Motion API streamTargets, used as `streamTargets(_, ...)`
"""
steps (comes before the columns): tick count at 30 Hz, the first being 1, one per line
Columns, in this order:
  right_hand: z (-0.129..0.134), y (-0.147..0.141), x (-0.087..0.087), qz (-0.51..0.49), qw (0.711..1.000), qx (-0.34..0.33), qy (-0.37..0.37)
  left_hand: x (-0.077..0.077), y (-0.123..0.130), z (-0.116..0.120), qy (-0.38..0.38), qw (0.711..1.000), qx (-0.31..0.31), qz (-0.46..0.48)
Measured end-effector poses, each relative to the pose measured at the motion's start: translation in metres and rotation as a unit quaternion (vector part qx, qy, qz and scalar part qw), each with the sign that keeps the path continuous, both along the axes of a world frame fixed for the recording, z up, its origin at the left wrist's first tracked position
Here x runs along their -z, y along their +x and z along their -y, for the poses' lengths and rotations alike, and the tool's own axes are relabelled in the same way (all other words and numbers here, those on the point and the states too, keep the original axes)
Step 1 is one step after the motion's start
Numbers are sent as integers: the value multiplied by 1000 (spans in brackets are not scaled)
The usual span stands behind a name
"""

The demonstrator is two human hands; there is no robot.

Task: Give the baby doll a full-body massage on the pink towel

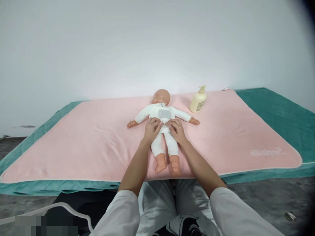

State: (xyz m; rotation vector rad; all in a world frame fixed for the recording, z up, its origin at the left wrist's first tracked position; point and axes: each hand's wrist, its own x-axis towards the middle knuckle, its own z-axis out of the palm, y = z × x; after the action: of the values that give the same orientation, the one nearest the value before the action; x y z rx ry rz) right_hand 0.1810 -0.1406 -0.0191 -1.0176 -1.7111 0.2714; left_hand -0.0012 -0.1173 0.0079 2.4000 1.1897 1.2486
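Note:
A baby doll point(161, 130) with a white cloth body lies on a pink blanket point(98, 147), its back up, head away from me and arms spread. A grey rectangular panel point(166, 113) shows on its back. My left hand point(152, 127) rests on the left side of the doll's lower back, and my right hand point(176, 128) on the right side. Both hands have bent fingers on the white cloth, thumbs near each other at the middle. Whether the fingertips pinch the cloth is too small to tell.
A pale yellow pump bottle point(198, 101) stands beyond the doll's right-hand arm. Under the blanket lies a green cover point(278, 114). A white wall point(157, 46) rises behind. A white cable point(59, 204) runs at the lower left.

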Motion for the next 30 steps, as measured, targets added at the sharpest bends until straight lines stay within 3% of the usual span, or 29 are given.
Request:
streamTargets(17, -10, 1, 6, -9, 999, 3, -40, 2, -1, -7, -31, 999, 33, 9)
streamTargets(30, -5, 0, 6, -8, 1000, -12, 4, 1, -2, -4, 43, 999, 29, 13)
